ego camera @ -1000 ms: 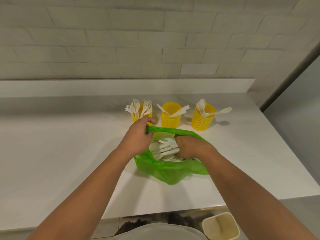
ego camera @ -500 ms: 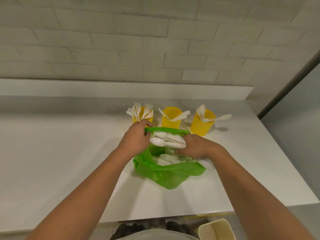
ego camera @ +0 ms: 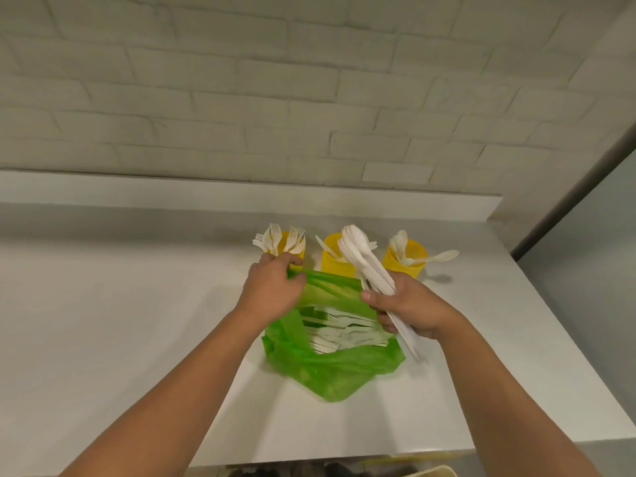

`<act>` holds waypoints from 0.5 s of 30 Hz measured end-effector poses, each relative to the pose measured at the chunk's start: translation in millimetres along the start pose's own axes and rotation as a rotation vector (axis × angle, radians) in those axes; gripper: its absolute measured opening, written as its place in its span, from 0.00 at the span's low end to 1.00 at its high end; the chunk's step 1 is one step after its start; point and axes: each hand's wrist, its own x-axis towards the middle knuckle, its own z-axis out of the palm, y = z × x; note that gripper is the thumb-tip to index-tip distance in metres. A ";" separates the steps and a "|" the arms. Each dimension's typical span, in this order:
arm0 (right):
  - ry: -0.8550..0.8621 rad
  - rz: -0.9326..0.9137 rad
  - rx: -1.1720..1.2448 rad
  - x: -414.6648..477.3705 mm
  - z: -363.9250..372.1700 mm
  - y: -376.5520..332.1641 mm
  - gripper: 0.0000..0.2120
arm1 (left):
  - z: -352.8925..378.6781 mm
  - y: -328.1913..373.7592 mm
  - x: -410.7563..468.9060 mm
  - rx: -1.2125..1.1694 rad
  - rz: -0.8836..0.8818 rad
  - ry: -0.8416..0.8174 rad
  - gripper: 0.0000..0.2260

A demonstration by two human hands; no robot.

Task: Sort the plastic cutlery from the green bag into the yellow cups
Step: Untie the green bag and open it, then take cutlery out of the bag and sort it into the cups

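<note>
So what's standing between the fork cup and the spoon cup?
The middle yellow cup, partly hidden by the cutlery bundle in the right hand; head view.

Three yellow cups [ego camera: 298, 250] [ego camera: 332, 261] [ego camera: 407, 262], one green bag [ego camera: 330, 370]

White painted brick wall [ego camera: 309, 80]; white counter [ego camera: 103, 339] with raised back ledge [ego camera: 206, 191]; grey panel [ego camera: 612, 242] right, possibly door.

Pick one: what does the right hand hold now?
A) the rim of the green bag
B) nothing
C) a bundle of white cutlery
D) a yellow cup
C: the right hand grips a bundle of white cutlery clear of the green bag, whose rim the left hand holds.
</note>
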 end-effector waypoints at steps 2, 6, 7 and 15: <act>0.043 -0.046 0.109 4.6 5.8 -4.0 0.16 | -2.6 12.7 -6.2 -0.129 0.077 0.096 0.17; 0.065 -0.059 0.158 13.9 24.2 -3.2 0.16 | -15.0 54.7 -21.5 -0.562 0.295 0.089 0.22; 0.058 -0.058 0.144 16.2 30.4 -2.0 0.16 | -16.5 66.6 -20.0 -0.593 0.339 0.069 0.22; 0.075 -0.049 0.160 28.6 65.6 2.5 0.13 | -8.0 90.3 18.9 -0.246 0.251 0.052 0.07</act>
